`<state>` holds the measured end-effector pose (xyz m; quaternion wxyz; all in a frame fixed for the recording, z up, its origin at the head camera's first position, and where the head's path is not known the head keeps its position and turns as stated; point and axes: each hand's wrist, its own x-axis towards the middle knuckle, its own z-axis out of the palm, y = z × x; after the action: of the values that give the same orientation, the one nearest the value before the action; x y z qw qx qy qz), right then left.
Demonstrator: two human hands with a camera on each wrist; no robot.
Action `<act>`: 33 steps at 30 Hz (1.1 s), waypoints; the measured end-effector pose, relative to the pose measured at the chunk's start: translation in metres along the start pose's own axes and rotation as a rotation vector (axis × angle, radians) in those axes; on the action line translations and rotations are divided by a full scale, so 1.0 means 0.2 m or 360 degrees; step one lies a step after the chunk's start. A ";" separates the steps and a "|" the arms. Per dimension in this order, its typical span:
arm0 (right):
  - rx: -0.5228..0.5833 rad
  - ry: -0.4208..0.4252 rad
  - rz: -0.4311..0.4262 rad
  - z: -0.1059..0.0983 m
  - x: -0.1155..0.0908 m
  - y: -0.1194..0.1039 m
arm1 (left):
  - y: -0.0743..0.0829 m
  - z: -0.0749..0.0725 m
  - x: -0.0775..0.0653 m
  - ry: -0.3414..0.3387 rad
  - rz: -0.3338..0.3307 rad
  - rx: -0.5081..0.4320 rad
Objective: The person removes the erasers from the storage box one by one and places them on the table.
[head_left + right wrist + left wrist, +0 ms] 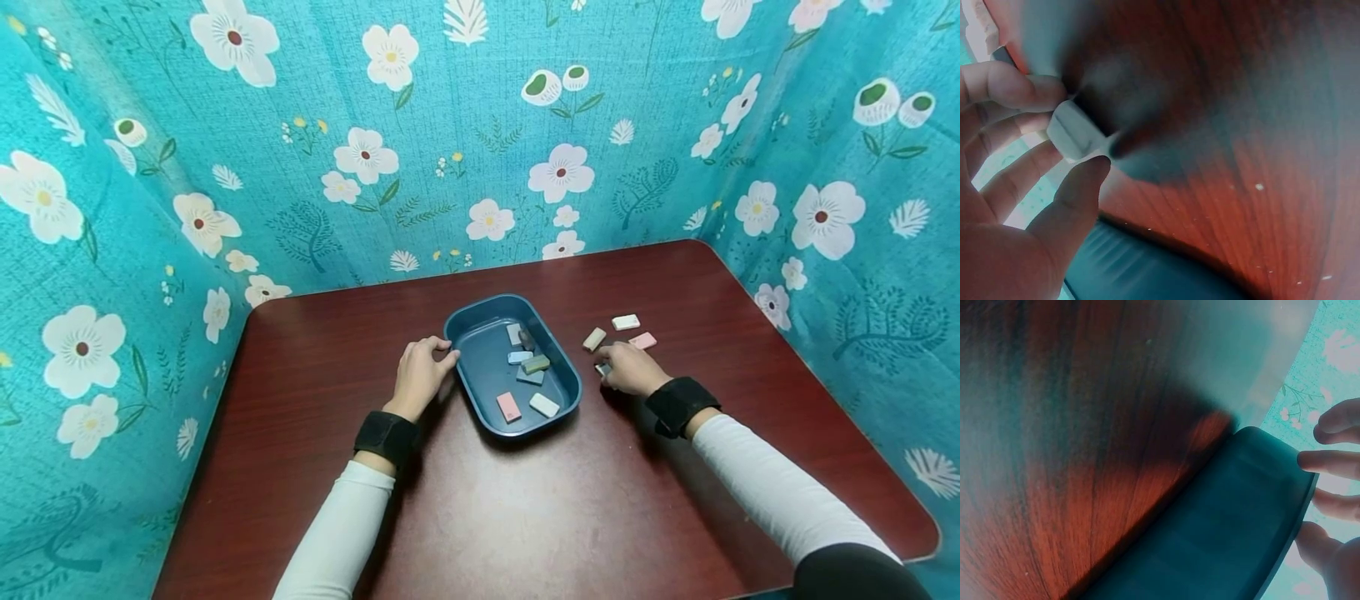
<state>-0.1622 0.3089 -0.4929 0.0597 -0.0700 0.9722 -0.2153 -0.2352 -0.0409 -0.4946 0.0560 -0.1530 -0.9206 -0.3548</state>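
A dark blue tray [472, 392] with raised walls stands on the table. My left hand [417, 375] pinches its left rim, the thumb over the edge and a finger against the outside wall [1222, 506]. To the right of the tray, my right hand [632, 368] holds a small greyish-white, eraser-like block [1075, 130] between thumb and fingertips, low over the tabletop. Beyond that hand lie a beige block [595, 338], a white block [626, 322] and a pink block [645, 340], partly covered by the fingers.
Inside the tray are several similar blocks, among them a pink one [508, 407], a white one [543, 405] and an olive one [536, 363] atop others. The dark red wooden table [337, 333] meets a flowered turquoise curtain [450, 150] at its back and sides.
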 end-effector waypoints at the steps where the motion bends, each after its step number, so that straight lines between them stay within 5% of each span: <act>1: 0.0004 0.0000 -0.0001 0.00 0.00 0.00 | 0.00 0.00 0.00 0.0000 -0.0003 -0.0002; 10: 0.0024 -0.0014 0.0035 -0.09 0.10 -0.11 | -0.01 -0.03 0.00 -0.0017 -0.0024 0.0005; 19: -0.0017 0.0072 -0.0054 -0.20 0.30 -0.41 | -0.03 -0.05 0.01 0.0007 -0.0010 0.0026; 26: -0.0136 0.0009 -0.0196 -0.13 0.42 -0.63 | -0.01 -0.04 0.00 -0.0024 -0.0001 0.0018; 33: -0.0373 -0.0206 -0.0311 0.01 0.51 -0.69 | 0.02 -0.01 0.00 -0.0026 -0.0013 0.0018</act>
<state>-0.2476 0.1672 -0.4442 0.0923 -0.1843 0.9734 -0.1003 -0.2337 -0.0399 -0.4900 0.0480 -0.1517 -0.9236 -0.3486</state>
